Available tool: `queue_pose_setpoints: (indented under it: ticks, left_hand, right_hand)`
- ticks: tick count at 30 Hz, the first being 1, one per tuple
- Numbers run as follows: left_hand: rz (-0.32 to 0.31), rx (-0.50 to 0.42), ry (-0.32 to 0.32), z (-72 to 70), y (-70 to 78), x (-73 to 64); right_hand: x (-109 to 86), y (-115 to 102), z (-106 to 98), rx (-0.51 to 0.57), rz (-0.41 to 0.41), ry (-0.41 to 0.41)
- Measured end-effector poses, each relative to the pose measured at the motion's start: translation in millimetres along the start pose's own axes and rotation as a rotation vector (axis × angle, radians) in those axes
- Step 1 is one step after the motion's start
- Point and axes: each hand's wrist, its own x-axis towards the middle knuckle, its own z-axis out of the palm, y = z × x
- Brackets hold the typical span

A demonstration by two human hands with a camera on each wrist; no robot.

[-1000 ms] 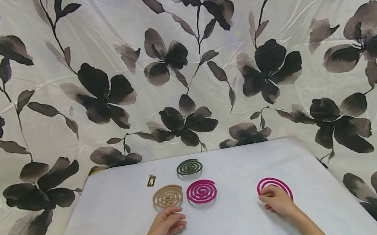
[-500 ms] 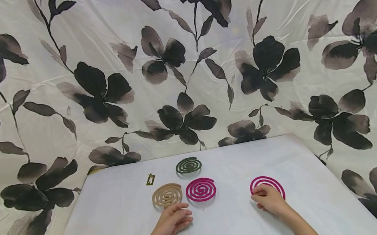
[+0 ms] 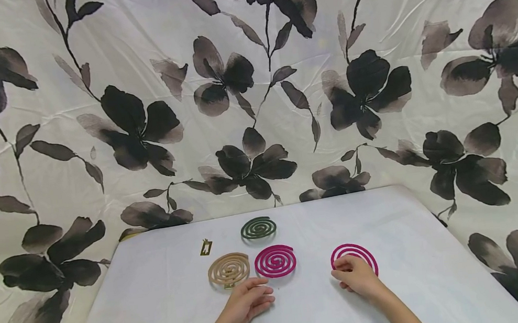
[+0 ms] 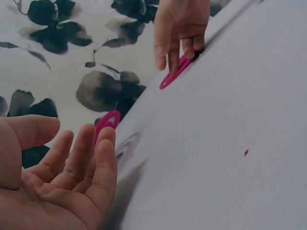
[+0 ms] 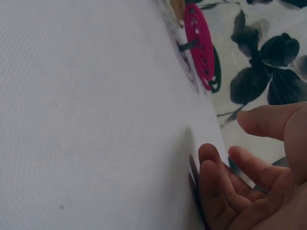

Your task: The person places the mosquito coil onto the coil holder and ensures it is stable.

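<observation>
Loosely bent, my left hand (image 3: 245,302) is held just in front of the tan mosquito coil (image 3: 228,269) and the middle pink mosquito coil (image 3: 275,261). Nothing is between its fingers. My right hand (image 3: 360,277) lies over another pink mosquito coil (image 3: 352,245) at the right. Its fingertips touch that coil, which is flat on the table and partly covered, while the thumb (image 5: 268,120) stays apart in the right wrist view. There, a dark stem (image 5: 189,45) props up the middle pink coil. Below the tan coil shows a small brass-coloured foot (image 3: 229,286).
A green mosquito coil (image 3: 258,228) sits behind the middle pink one. Left of it lies a small brass-coloured metal stand (image 3: 206,247). The white table (image 3: 151,309) ends at a floral curtain (image 3: 253,109) hanging behind. A tiny pink fragment (image 4: 246,152) lies on the table.
My right hand has slid leftward across the table, and the pink coil under it has come along. My left hand has shifted slightly right, uncovering the foot below the tan coil.
</observation>
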Motion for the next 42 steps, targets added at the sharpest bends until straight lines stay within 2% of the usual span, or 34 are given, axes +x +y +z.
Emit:
queue_pose_setpoints:
  ticks: [7,13,18,23,29,36,42]
  left_hand:
    - [-0.005,-0.024,-0.03,11.5,-6.5,6.6]
    - [-0.008,-0.03,-0.01,19.5,-7.2,12.0]
    - [-0.014,-0.033,-0.009,26.1,-8.7,17.9]
    - [-0.029,-0.049,-0.016,30.6,-10.9,20.5]
    - [-0.038,-0.053,-0.017,34.2,-11.8,21.6]
    - [-0.043,-0.06,-0.027,44.1,-9.7,22.7]
    - [-0.026,-0.052,-0.041,50.6,-10.0,25.5]
  right_hand:
    - [0.7,-2,10,0.027,0.008,-0.037]
    - [0.2,-4,13,0.028,0.007,-0.04]
    - [-0.3,-5,16,0.029,-0.024,-0.048]
    - [-1.6,-7,19,-0.015,-0.086,-0.043]
    - [-1.1,-11,10,-0.042,-0.144,-0.001]
    - [1.1,-19,-3,-0.067,-0.106,0.029]
    - [2.8,-22,-13,-0.018,-0.079,0.033]
